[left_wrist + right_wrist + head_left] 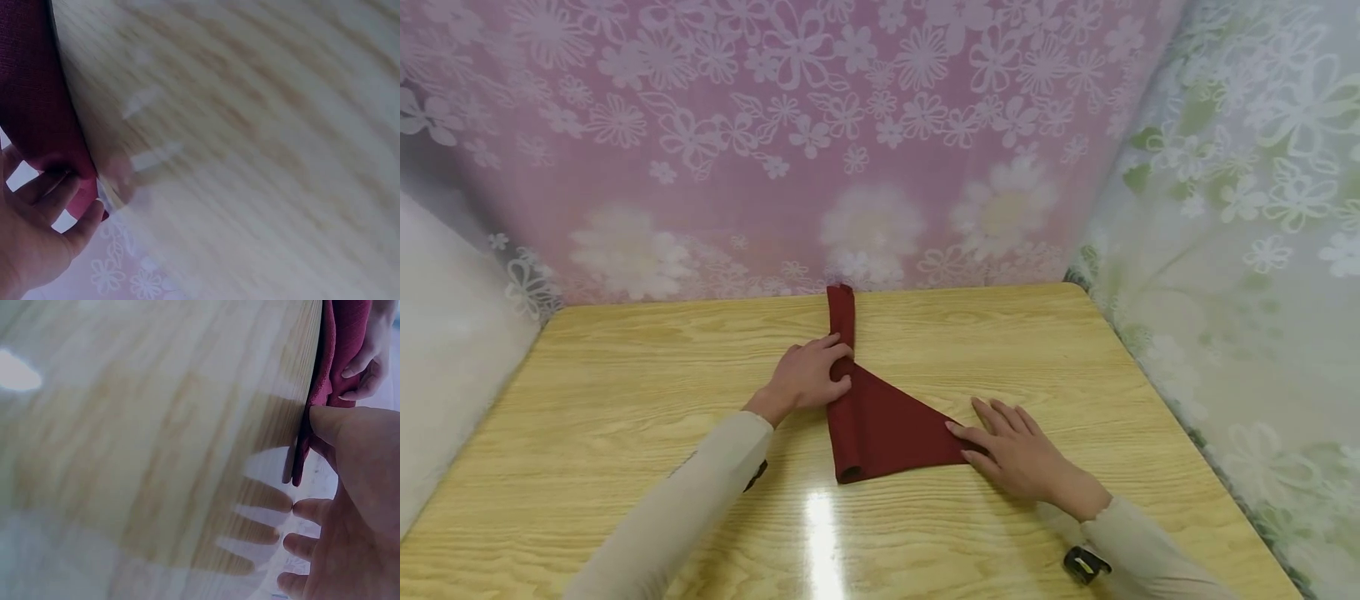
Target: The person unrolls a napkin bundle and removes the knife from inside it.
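A dark red cloth (895, 429) lies on the wooden table. Its left side forms a long rolled strip (842, 312) running toward the back edge, with the roll's open end facing me. The flat part tapers to a corner on the right. My left hand (808, 375) grips the roll around its middle, fingers bent over it; in the left wrist view the thumb and fingertips meet the cloth (37, 94). My right hand (1026, 458) holds the right corner between thumb and index finger, the other fingers spread out on the tabletop. From the right wrist, the thumb lies against the cloth's edge (322, 394).
The wooden table (662, 358) has a glossy top with a bright reflection near the front. A pink flowered curtain (737, 167) hangs behind it, and a pale flowered one (1240, 275) on the right. Black wrist devices (1084, 565) sit under both sleeves.
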`<state>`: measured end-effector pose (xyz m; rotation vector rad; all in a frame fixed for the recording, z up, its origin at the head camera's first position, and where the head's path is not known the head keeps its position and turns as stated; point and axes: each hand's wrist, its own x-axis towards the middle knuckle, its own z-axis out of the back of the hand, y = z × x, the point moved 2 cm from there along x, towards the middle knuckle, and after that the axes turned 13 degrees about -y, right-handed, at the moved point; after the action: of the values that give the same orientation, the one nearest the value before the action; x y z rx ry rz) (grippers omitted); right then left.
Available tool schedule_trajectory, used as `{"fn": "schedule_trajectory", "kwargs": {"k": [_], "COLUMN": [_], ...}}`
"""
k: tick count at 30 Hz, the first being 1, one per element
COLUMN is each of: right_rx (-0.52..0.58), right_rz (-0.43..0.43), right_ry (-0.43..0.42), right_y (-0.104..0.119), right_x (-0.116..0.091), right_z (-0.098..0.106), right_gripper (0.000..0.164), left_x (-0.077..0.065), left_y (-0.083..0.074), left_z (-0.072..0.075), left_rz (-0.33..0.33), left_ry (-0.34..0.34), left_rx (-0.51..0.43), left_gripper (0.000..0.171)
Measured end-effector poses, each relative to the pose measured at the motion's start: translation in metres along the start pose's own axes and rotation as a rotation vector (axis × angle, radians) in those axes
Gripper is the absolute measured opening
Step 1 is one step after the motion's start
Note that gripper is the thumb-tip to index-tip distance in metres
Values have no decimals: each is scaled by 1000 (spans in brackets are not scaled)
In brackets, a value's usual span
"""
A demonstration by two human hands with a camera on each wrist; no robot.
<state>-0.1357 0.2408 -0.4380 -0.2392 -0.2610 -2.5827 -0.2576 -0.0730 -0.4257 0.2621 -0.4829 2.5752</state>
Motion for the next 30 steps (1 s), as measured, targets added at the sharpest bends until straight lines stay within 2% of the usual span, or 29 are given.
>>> {"fn": "schedule_trajectory", "kwargs": {"k": [8, 17, 24, 30], "right_rx": [26, 60, 49, 37], "right_rz": [-4, 27, -19, -14], "right_ry": [-15, -76, -25, -24], "right_y": [2, 2, 4, 5], "right_x": [0, -1, -2, -2], "right_z": [2, -3, -2, -1], "right_gripper": [42, 43, 44, 44], "left_x": [-9, -19, -28, -32], "left_y": [11, 19, 25, 25], "left_z": [4, 6, 10, 12], "left_rz": [5, 13, 16, 10], "left_ry": [-14, -4, -5, 9], "left_rx": [-24, -59, -52, -31], "left_gripper": [37, 39, 39, 40]}}
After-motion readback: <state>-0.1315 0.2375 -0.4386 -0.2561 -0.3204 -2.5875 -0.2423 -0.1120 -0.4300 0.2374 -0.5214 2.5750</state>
